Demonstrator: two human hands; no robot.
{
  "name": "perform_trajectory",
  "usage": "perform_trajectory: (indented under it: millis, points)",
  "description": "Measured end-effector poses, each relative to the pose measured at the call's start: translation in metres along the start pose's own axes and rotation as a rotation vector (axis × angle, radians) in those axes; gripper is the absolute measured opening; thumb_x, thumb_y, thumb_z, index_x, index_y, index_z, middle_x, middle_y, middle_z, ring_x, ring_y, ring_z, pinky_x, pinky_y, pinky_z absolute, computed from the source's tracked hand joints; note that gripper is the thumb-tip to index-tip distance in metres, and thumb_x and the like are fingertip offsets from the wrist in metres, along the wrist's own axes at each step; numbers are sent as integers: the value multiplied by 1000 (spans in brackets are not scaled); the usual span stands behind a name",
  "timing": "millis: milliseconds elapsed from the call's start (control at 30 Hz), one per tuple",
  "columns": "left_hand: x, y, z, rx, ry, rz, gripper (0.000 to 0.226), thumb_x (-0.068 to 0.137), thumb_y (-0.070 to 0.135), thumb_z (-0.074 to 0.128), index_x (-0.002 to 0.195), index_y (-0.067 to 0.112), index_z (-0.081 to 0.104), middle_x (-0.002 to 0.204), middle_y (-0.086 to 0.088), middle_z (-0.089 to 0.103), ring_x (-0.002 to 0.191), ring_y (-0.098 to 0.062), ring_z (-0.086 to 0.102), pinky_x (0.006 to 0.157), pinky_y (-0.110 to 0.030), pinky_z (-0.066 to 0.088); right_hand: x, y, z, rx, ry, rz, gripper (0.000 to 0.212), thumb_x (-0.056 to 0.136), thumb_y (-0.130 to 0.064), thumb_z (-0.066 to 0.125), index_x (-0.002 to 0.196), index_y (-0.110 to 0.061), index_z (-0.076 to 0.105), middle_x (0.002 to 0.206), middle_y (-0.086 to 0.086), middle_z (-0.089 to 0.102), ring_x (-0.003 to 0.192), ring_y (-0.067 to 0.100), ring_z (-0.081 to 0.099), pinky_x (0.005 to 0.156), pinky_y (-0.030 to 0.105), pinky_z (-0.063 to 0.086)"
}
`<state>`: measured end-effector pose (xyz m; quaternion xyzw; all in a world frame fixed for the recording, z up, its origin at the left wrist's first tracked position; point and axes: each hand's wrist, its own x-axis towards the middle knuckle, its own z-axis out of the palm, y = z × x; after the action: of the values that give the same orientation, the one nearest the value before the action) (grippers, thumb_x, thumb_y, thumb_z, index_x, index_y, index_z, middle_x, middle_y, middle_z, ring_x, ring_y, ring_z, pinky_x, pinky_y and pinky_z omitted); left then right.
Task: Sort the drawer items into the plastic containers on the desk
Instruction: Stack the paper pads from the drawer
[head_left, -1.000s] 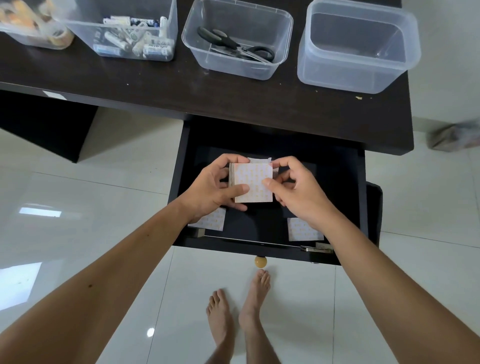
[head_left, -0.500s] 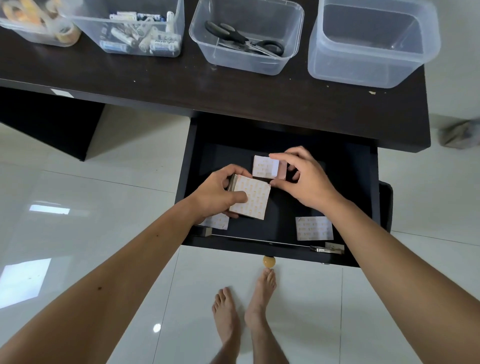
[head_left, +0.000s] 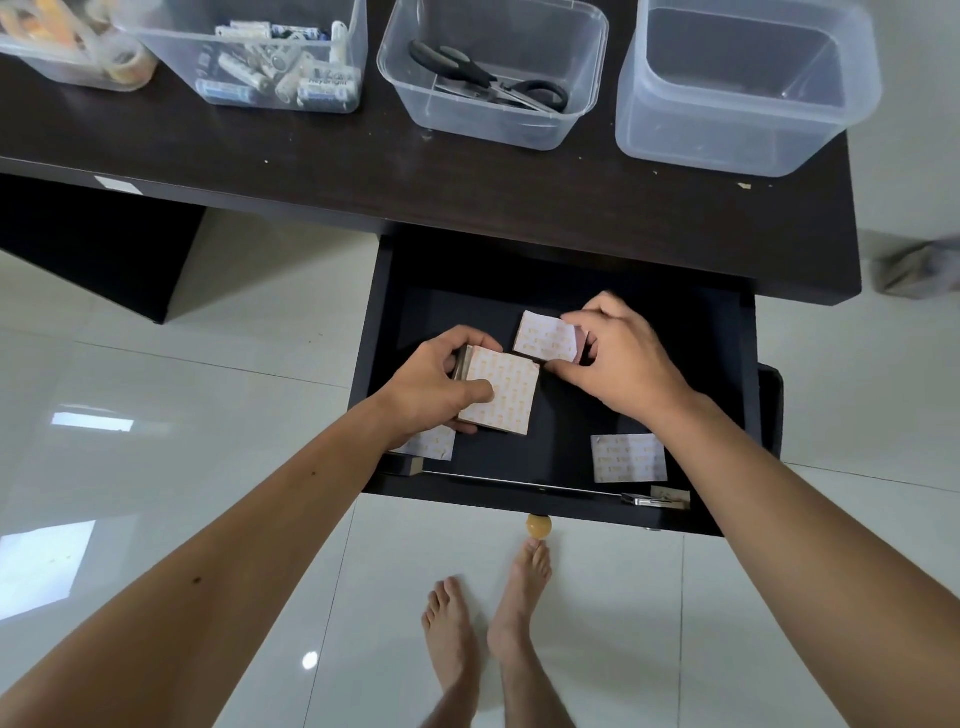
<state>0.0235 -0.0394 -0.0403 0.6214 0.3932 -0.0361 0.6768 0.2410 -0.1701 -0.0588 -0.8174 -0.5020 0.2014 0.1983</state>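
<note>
Your left hand (head_left: 431, 387) grips a stack of pale patterned square cards (head_left: 498, 391) over the open black drawer (head_left: 675, 332), thumb on top. Your right hand (head_left: 618, 358) pinches a single matching card (head_left: 545, 336) lying just beyond the stack, fingers (head_left: 563, 370) curled at its edges.

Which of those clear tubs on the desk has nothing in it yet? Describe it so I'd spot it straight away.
Start at the dark desk above the open drawer and follow the row of clear tubs to its right end. The empty tub stands there, beside the tub with scissors. It is the tallest and cloudiest of the row, and nothing lies in it.
</note>
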Motion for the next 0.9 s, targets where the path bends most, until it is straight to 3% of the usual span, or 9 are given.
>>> perform_trajectory:
  millis: [100,233,400,567,767,900]
  points:
    - [1,-1,-1,-20,-3,17,45,94,-1,72,125,29,59,122,-3,66,111,-21,69,71,-37,67,-6,3,-7,55,75,54,56,78,-39,91,126,-16,73,118,-4,57,99,16,63,88,42,60]
    - [0,0,-2,-71,-29,49,47,95,1,73,129,30,59,126,-7,66,117,-26,68,76,-41,67,-23,-6,-23,257,166,65,52,75,-33,94,122,-21,73,120,-6,65,95,9,71,83,34,64]
    - [-3,5,-2,-149,-64,121,57,96,3,72,142,32,54,128,-10,68,116,-29,72,85,-51,65,-36,-26,-29,384,63,-46,59,78,-22,94,132,-19,72,116,-7,68,97,8,71,84,28,63]
    - [-8,9,-1,-177,-139,200,76,98,4,69,156,42,40,137,-9,66,122,-30,70,88,-49,64,-31,-33,-23,366,32,-59,65,80,-33,92,140,-25,68,119,-9,60,101,15,70,86,37,63]
    - [-5,7,1,-124,-112,236,62,99,3,68,149,30,44,131,-15,66,113,-32,73,86,-55,64,-28,-32,-23,365,-5,-100,67,80,-27,92,142,-25,66,119,-9,58,102,14,67,86,34,62]
    - [-3,5,0,-103,-97,243,58,99,1,66,144,30,45,129,-12,67,115,-30,72,83,-50,65,-37,-28,-33,364,-22,-69,66,83,-30,90,143,-26,63,125,-9,60,96,11,69,80,26,62]
